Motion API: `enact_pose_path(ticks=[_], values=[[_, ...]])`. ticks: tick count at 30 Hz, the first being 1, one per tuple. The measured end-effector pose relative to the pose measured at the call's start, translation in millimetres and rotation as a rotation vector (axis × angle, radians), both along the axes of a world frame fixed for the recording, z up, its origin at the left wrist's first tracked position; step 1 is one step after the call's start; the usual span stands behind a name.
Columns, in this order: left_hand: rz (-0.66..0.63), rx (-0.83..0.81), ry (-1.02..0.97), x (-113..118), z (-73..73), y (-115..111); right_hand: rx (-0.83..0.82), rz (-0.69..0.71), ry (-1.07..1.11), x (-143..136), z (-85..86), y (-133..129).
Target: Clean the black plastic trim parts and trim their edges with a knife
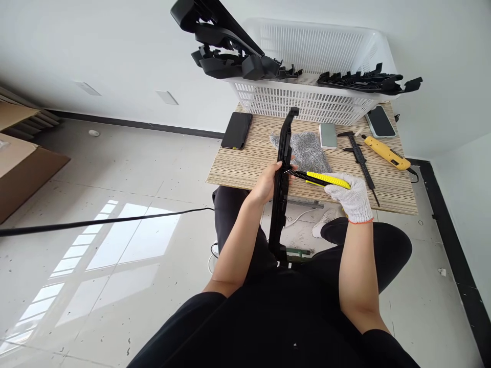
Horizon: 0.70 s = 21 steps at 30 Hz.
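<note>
My bare left hand (267, 183) is closed around the middle of a long black plastic trim strip (282, 197). The strip stands lengthwise in front of me, its hooked far end over the table and its near end by my lap. In a white knitted glove, my right hand (351, 194) grips a yellow utility knife (328, 179). The knife points left, and its tip meets the strip right beside my left fingers; whether the blade cuts in cannot be made out. Behind the strip lies a crumpled grey cloth (309, 152).
A white plastic basket (291, 97) holding several black trim pieces (233, 56) stands at the table's back. On the wooden table (238, 168) lie a black phone (237, 130), a small grey-green box (328, 135), a caliper (360, 158), a yellow corded tool (387, 153) and another phone (380, 121).
</note>
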<state>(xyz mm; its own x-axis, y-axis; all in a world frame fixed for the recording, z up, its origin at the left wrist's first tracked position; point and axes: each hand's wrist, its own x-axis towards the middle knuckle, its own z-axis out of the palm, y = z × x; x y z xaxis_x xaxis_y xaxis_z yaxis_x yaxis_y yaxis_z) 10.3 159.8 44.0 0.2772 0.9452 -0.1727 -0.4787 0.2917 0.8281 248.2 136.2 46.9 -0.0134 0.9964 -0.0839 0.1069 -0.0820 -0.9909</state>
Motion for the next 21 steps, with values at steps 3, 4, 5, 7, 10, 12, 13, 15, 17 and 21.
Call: enact_pose_path(ticks=[3,4,5,7,10,12,13,15,17,21], values=[[0.06,0.077,0.084,4.2,0.1,-4.1,-0.009,-0.011,-0.016,-1.3,1.4,-0.7],[0.084,0.102,0.119,5.5,0.7,-5.4,-0.011,-0.016,-0.015,-1.7,1.6,-0.8],[0.1,0.121,0.151,6.5,1.7,-6.4,-0.013,-0.02,-0.013,-1.9,1.6,-0.8],[0.088,0.134,0.187,7.7,4.5,-7.4,-0.013,-0.024,-0.008,-1.8,1.2,-0.6],[0.017,0.123,0.198,7.7,8.9,-6.6,-0.007,-0.024,-0.002,-0.9,0.6,-0.5],[-0.016,0.124,0.212,7.5,9.7,-5.8,-0.004,-0.024,0.0,-0.9,0.8,-0.7],[-0.028,0.133,0.224,7.3,9.3,-5.6,-0.005,-0.023,0.002,-1.4,0.9,-0.8],[-0.029,0.161,0.244,7.0,6.5,-5.8,-0.001,-0.03,0.001,-3.5,1.1,-0.9],[-0.007,0.198,0.243,6.2,2.4,-6.1,0.029,-0.088,-0.019,-6.4,0.7,-0.7],[-0.003,0.269,0.248,3.3,-3.6,-6.1,0.123,-0.249,-0.016,-10.7,-0.3,-0.6]])
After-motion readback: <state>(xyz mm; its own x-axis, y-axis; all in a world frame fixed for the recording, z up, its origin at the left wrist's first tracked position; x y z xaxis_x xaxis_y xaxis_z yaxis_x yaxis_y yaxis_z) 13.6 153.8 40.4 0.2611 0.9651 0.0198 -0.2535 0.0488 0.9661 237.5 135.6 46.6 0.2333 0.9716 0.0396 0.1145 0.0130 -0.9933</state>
